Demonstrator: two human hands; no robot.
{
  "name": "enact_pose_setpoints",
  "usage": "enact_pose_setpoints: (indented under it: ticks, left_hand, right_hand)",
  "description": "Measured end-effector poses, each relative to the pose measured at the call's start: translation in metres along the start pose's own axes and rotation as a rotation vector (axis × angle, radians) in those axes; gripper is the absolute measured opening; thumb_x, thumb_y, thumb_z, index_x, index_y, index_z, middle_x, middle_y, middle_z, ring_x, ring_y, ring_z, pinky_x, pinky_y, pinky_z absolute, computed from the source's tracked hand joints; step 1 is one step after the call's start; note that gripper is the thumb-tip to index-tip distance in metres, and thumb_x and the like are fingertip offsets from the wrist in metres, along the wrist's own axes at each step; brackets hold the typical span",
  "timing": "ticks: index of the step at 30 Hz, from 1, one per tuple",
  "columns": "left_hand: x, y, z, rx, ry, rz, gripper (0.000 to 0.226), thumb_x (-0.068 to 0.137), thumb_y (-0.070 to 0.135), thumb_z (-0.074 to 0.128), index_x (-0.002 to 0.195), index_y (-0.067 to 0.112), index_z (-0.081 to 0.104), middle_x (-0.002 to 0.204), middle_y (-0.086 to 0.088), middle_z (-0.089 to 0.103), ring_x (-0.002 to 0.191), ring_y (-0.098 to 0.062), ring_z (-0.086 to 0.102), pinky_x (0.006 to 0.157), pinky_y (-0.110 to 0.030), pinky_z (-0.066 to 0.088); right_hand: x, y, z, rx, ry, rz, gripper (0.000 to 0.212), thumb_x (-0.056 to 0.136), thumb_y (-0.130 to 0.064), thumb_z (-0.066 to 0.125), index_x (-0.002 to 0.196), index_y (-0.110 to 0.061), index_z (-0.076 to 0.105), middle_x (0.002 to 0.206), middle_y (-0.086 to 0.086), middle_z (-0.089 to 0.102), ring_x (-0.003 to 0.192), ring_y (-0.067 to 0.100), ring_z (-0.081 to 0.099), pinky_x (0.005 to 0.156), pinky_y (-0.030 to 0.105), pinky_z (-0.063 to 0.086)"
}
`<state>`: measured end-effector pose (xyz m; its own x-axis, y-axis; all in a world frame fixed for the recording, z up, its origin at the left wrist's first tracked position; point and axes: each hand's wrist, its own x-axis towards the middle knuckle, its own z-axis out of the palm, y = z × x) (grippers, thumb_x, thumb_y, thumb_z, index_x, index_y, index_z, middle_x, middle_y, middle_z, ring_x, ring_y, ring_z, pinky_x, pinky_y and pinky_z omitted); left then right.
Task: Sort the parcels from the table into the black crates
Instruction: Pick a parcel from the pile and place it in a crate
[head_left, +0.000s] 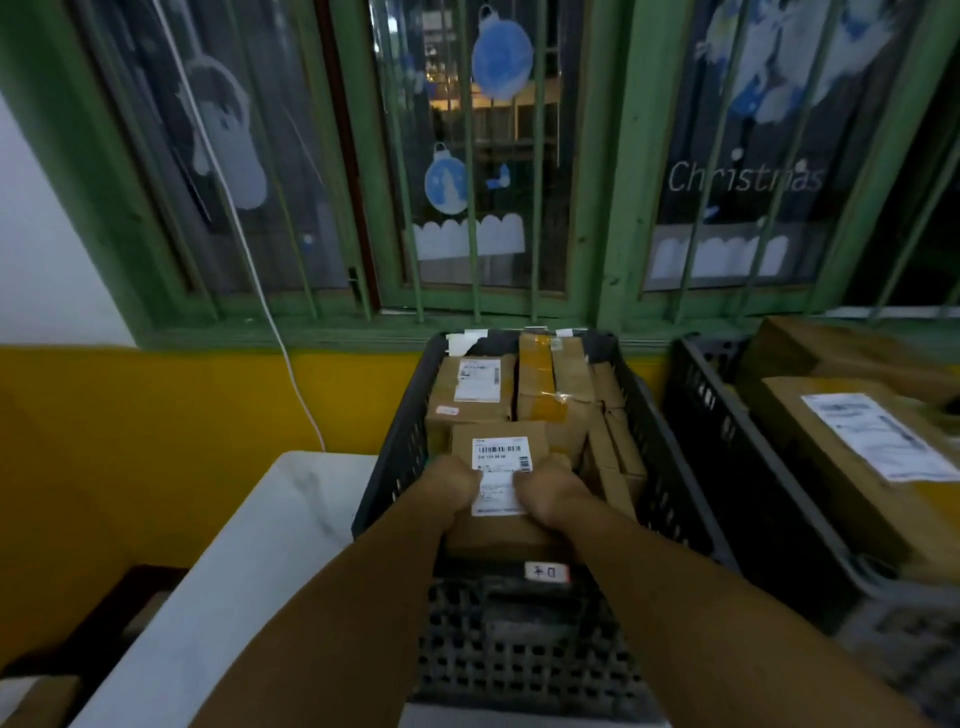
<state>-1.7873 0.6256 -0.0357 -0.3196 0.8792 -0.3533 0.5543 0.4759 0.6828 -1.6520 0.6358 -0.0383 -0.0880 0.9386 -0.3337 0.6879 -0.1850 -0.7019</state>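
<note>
Hands grip parcel (label up), lengthwise over black crate.

A pale, marble-look surface runs from the lower left of the frame up toward centre. Sitting on it, centre frame, a black slatted crate with a small white tag on its near rim. Just beside it on the right, a second black crate; what carries that one is hidden.
</note>
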Motion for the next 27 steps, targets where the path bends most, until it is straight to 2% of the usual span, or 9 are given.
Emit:
enact_pose_setpoints:
  ticks: [3,7,9,14,16,18,22,25,27]
  left_hand:
    - [-0.001,-0.004,-0.002,-0.059,-0.008,0.014,0.036,0.102,0.021,0.052,0.128,-0.004,0.057,0.131,-0.020,0.058,0.120,-0.034,0.055,0.102,-0.041,0.046]
    - [-0.007,0.001,-0.010,-0.100,0.076,0.140,0.018,0.100,0.026,0.054,0.100,0.011,0.064,0.102,-0.008,0.065,0.096,-0.027,0.060,0.089,-0.039,0.052]
    - [-0.022,0.017,-0.015,-0.041,0.141,0.225,0.017,0.102,0.023,0.047,0.090,0.020,0.057,0.094,-0.004,0.060,0.092,-0.024,0.056,0.084,-0.036,0.047]
    - [-0.078,0.084,0.015,-0.163,0.160,0.369,0.029,0.099,0.035,0.049,0.108,0.011,0.063,0.107,-0.003,0.065,0.096,-0.025,0.060,0.082,-0.028,0.045]
    - [-0.100,0.116,0.051,-0.180,0.096,0.440,0.036,0.094,0.037,0.056,0.114,0.008,0.064,0.107,-0.010,0.069,0.094,-0.026,0.064,0.082,-0.021,0.052]
    - [-0.119,0.148,0.091,-0.156,0.051,0.495,0.048,0.084,0.041,0.064,0.121,0.009,0.063,0.123,-0.012,0.066,0.111,-0.029,0.062,0.097,-0.031,0.050]
    - [-0.207,0.213,0.196,-0.131,-0.106,0.631,0.038,0.087,0.037,0.062,0.118,0.015,0.065,0.111,0.000,0.063,0.107,-0.024,0.060,0.089,-0.029,0.046]
    - [-0.286,0.257,0.291,-0.101,-0.241,0.728,0.027,0.090,0.038,0.059,0.108,0.018,0.066,0.096,0.000,0.062,0.096,-0.022,0.055,0.081,-0.030,0.046]
    - [-0.336,0.279,0.354,-0.068,-0.349,0.804,0.038,0.093,0.034,0.060,0.125,0.013,0.062,0.113,-0.007,0.065,0.105,-0.022,0.057,0.084,-0.030,0.044]
  right_hand:
    - [0.002,0.003,0.002,0.044,-0.029,-0.010,0.040,0.103,-0.036,0.046,0.132,-0.008,0.046,0.129,0.010,0.061,0.113,0.022,0.059,0.088,0.030,0.045]
    - [-0.002,0.004,-0.012,0.106,0.002,-0.012,0.044,0.100,-0.051,0.043,0.111,-0.014,0.064,0.106,0.005,0.068,0.091,0.015,0.062,0.076,0.032,0.046]
    - [-0.014,0.007,-0.027,0.199,0.086,-0.031,0.038,0.101,-0.049,0.043,0.103,-0.016,0.063,0.107,0.001,0.065,0.096,0.019,0.060,0.082,0.032,0.042]
    - [-0.054,0.038,-0.094,0.279,0.228,-0.108,0.055,0.100,-0.048,0.049,0.137,-0.007,0.050,0.131,0.008,0.058,0.125,0.032,0.053,0.095,0.029,0.039]
    - [-0.081,0.068,-0.133,0.309,0.322,-0.118,0.061,0.100,-0.046,0.051,0.144,-0.005,0.043,0.142,0.013,0.052,0.133,0.033,0.047,0.103,0.032,0.039]
    - [-0.114,0.104,-0.170,0.316,0.451,-0.126,0.059,0.098,-0.044,0.054,0.143,-0.006,0.045,0.141,0.014,0.053,0.131,0.032,0.049,0.107,0.036,0.039]
    - [-0.190,0.208,-0.252,0.204,0.651,-0.001,0.051,0.102,-0.034,0.049,0.144,-0.005,0.044,0.147,0.017,0.047,0.135,0.034,0.044,0.104,0.033,0.035]
    - [-0.266,0.299,-0.317,0.231,0.812,0.138,0.062,0.101,-0.040,0.051,0.147,-0.001,0.038,0.150,0.021,0.044,0.138,0.036,0.041,0.105,0.035,0.036]
    - [-0.315,0.357,-0.350,0.208,0.891,0.238,0.064,0.100,-0.043,0.051,0.145,0.002,0.039,0.148,0.023,0.045,0.137,0.036,0.042,0.106,0.035,0.037]
